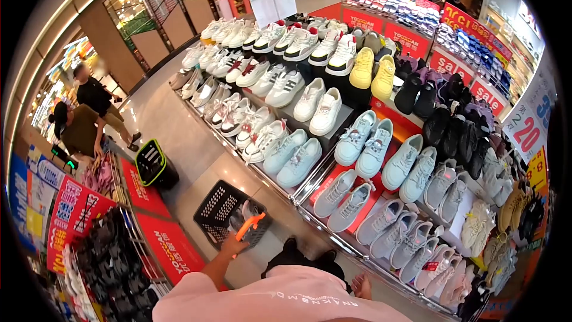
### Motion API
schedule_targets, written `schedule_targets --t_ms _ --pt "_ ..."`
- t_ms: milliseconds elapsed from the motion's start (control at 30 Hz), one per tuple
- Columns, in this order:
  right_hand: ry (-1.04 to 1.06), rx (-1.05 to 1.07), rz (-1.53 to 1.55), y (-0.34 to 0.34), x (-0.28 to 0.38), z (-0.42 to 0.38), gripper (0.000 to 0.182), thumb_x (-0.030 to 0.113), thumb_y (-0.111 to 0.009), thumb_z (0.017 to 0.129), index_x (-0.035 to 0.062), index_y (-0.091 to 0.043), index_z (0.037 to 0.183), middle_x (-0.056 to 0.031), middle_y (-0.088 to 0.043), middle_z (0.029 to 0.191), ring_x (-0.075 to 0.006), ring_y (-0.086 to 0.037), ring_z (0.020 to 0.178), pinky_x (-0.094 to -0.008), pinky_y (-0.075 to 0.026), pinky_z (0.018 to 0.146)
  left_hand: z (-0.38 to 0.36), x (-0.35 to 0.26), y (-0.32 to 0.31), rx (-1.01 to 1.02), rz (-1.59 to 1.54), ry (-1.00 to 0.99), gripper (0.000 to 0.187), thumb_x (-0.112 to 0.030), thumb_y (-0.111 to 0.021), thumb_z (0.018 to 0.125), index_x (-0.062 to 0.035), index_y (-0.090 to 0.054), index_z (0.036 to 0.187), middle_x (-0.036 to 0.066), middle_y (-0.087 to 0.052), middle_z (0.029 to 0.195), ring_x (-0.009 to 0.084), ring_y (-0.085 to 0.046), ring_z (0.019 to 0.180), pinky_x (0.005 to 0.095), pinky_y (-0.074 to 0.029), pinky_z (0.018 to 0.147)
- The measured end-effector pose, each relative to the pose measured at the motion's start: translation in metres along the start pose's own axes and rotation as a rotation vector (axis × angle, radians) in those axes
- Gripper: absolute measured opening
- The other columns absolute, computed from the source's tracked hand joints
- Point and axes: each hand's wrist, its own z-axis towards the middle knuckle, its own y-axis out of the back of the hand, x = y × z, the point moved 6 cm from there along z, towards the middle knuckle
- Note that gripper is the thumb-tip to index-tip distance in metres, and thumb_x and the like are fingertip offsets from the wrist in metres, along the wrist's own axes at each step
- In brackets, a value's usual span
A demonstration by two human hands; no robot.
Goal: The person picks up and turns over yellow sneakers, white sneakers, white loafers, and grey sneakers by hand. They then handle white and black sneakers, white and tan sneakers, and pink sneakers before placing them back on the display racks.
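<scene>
My left hand grips the orange handle of a black shopping basket, which hangs low over the floor to my left. Inside it lies something grey that looks like a pair of shoes, partly covered by the handle. Down at my right side, my right hand hangs with loosely bent fingers and nothing visible in it. Nearest to that hand is the display's lower edge, with grey sneakers above it. Pale blue sneakers stand on the rack in front of me.
Tiered racks carry white sneakers, yellow shoes and black shoes. Another black basket with a green rim stands on the aisle floor. Two people are at the left. Dark footwear fills a low stand to my left.
</scene>
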Motion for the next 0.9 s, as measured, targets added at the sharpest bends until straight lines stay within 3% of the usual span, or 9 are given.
schedule_targets --t_ms 67,100,233,333,467,500,667,800,900 --pt "-0.006 -0.101 -0.103 0.011 -0.019 -0.02 0.033 0.042 -0.055 0.092 0.0129 -0.057 0.108 -0.0091 -0.063 0.096 -0.0246 -0.062 0.078 -0.0342 -0.049 0.062 0.044 0.047 -0.054 0.222 -0.277 0.154 0.052 -0.044 -0.079 0.069 -0.0031 -0.064 0.098 0.015 -0.068 0.082 0.0346 -0.067 0.078 0.0403 -0.053 0.073" --pt "-0.03 -0.086 -0.151 0.019 -0.029 -0.021 0.032 0.039 -0.055 0.091 0.0109 -0.057 0.107 -0.0099 -0.063 0.094 -0.0247 -0.063 0.076 -0.034 -0.05 0.06 0.056 0.055 -0.064 0.113 -0.253 0.114 0.045 -0.045 -0.077 0.071 -0.0018 -0.065 0.079 0.012 -0.066 0.071 0.0294 -0.066 0.065 0.0384 -0.053 0.063" --pt "-0.089 -0.064 -0.377 0.047 -0.065 -0.038 0.028 0.03 -0.057 0.089 0.0065 -0.058 0.105 -0.0116 -0.064 0.087 -0.0243 -0.063 0.07 -0.0336 -0.051 0.056 0.061 0.054 -0.077 0.527 -0.66 0.237 0.04 -0.037 -0.076 0.076 -0.0022 -0.059 0.069 0.007 -0.059 0.057 0.0172 -0.058 0.048 0.0347 -0.045 0.047" --pt "-0.01 -0.118 -0.525 0.053 -0.075 -0.058 0.026 0.027 -0.058 0.088 0.0059 -0.058 0.103 -0.0116 -0.064 0.085 -0.0235 -0.062 0.067 -0.0335 -0.05 0.053 0.077 0.058 -0.096 0.389 -0.513 0.041 0.036 -0.03 -0.075 0.078 -0.0036 -0.056 0.063 0.005 -0.054 0.052 0.0169 -0.054 0.044 0.034 -0.042 0.043" --pt "0.144 -0.203 -0.587 0.053 -0.078 -0.075 0.022 0.022 -0.06 0.086 0.005 -0.059 0.1 -0.0116 -0.065 0.082 -0.0224 -0.061 0.063 -0.0333 -0.049 0.05 0.057 0.033 -0.084 0.399 -0.627 0.048 0.031 -0.02 -0.068 0.084 -0.005 -0.052 0.062 0.002 -0.047 0.049 0.015 -0.043 0.037 0.0327 -0.033 0.038" --pt "0.177 -0.221 -0.559 0.053 -0.077 -0.079 0.022 0.021 -0.06 0.086 0.0048 -0.059 0.1 -0.0116 -0.065 0.081 -0.0221 -0.061 0.062 -0.0333 -0.049 0.05 0.058 0.035 -0.088 0.441 -0.606 0.064 0.033 -0.026 -0.071 0.08 -0.0027 -0.056 0.063 0.004 -0.051 0.052 0.0165 -0.051 0.044 0.0357 -0.04 0.046" --pt "0.236 -0.29 -0.07 0.043 -0.047 -0.084 0.024 0.022 -0.061 0.087 0.0113 -0.055 0.108 -0.009 -0.065 0.086 -0.0211 -0.059 0.063 -0.0336 -0.048 0.052 0.05 0.028 -0.099 0.44 -0.618 0.094 0.033 -0.027 -0.071 0.079 -0.0027 -0.055 0.064 0.004 -0.05 0.052 0.0166 -0.05 0.044 0.0357 -0.039 0.045" --pt "0.406 -0.312 0.286 0.017 0.026 -0.09 0.038 0.029 -0.061 0.088 0.0191 -0.046 0.122 -0.0067 -0.06 0.105 -0.0227 -0.06 0.082 -0.0375 -0.048 0.063 0.033 0.017 -0.1 0.409 -0.704 0.075 0.032 -0.029 -0.071 0.078 -0.0023 -0.057 0.065 0.004 -0.051 0.052 0.016 -0.049 0.044 0.0361 -0.039 0.045" --pt "0.467 -0.107 0.234 -0.022 0.078 -0.1 0.041 0.032 -0.061 0.089 0.022 -0.045 0.125 -0.0071 -0.058 0.109 -0.024 -0.059 0.087 -0.0377 -0.047 0.066 0.029 0.015 -0.115 0.352 -0.59 0.05 0.032 -0.029 -0.071 0.077 -0.0008 -0.06 0.067 0.004 -0.052 0.052 0.0158 -0.05 0.044 0.0373 -0.038 0.045"
